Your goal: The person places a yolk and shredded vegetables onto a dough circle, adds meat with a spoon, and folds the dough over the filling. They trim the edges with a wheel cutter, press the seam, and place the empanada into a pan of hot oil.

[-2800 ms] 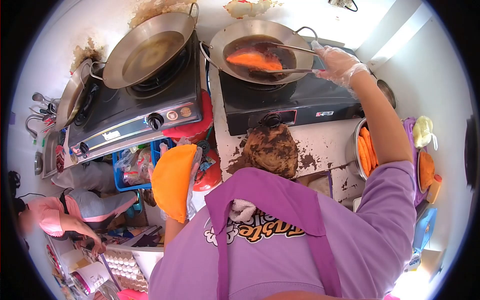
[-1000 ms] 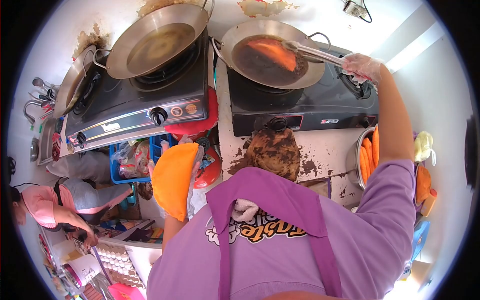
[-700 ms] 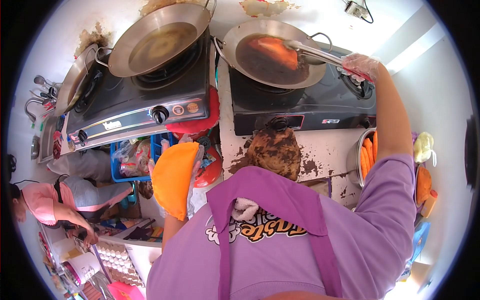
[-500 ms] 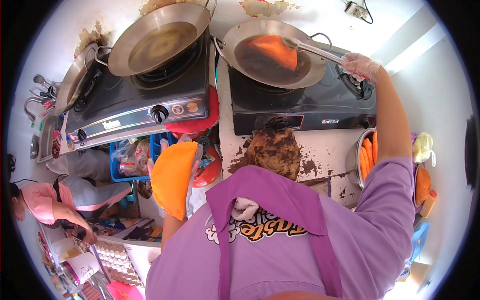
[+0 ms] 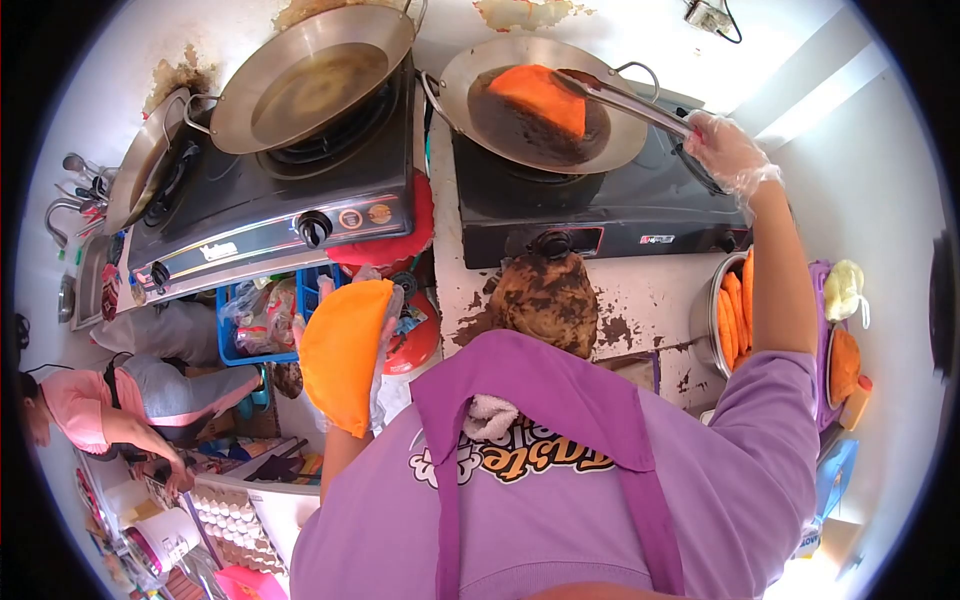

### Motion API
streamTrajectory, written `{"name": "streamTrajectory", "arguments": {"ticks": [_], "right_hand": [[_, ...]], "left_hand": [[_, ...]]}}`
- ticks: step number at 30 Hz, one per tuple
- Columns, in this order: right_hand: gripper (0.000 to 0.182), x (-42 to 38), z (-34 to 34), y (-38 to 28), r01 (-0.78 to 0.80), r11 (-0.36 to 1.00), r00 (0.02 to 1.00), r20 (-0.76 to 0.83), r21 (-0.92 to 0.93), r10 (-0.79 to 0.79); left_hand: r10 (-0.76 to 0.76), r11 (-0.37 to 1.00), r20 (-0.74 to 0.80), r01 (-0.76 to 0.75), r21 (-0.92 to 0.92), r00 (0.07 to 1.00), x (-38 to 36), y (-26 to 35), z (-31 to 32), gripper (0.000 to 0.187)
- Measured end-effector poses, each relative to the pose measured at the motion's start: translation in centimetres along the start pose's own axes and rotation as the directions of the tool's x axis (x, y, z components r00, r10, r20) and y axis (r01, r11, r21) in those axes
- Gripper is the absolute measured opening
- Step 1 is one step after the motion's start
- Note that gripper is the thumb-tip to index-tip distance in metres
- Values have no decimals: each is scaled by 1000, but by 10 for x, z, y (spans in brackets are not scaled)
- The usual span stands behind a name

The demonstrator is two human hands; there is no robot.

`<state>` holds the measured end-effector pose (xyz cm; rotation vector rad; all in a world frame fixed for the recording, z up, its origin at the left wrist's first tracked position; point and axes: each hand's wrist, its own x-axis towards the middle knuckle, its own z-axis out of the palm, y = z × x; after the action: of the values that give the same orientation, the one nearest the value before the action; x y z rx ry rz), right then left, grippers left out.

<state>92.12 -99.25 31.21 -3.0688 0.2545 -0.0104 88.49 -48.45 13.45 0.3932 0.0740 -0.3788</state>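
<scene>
My left hand [image 5: 382, 368], in a clear plastic glove, holds up a raw-looking orange half-moon empanada [image 5: 345, 345] near my chest. The empanada covers most of the palm, and fingers show at its edges. Over the right stove, my gloved right hand [image 5: 722, 148] is closed round metal tongs [image 5: 640, 103]. The tong tips are at the right edge of a deeper orange empanada [image 5: 540, 98], which lies in dark oil inside a wide steel pan [image 5: 625, 140].
A second wide pan [image 5: 235, 115] of oil sits on the left stove [image 5: 240, 215]. A metal pot [image 5: 708, 320] by my right arm holds several orange empanadas. A blue crate [image 5: 226, 330] stands below the left stove. Another person [image 5: 85, 400] bends over at far left, near egg trays [image 5: 235, 525].
The tongs and my right hand have shifted slightly, and the empanada in the pan has moved a little left and up. My left hand stays about where it was.
</scene>
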Motion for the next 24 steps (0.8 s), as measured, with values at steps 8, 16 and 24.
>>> {"name": "streamTrajectory", "arguments": {"ticks": [8, 16, 24], "right_hand": [[22, -48, 18, -36, 20, 980, 985, -164, -197, -53], [35, -61, 43, -46, 160, 920, 959, -165, -359, -231], [43, -62, 34, -60, 166, 913, 973, -88, -373, -213]], "left_hand": [[-18, 1000, 7, 18, -24, 1000, 0, 1, 2, 68], [44, 961, 81, -64, 268, 996, 2, -2, -16, 68], [-115, 794, 72, 135, -592, 991, -7, 6, 4, 67]]}}
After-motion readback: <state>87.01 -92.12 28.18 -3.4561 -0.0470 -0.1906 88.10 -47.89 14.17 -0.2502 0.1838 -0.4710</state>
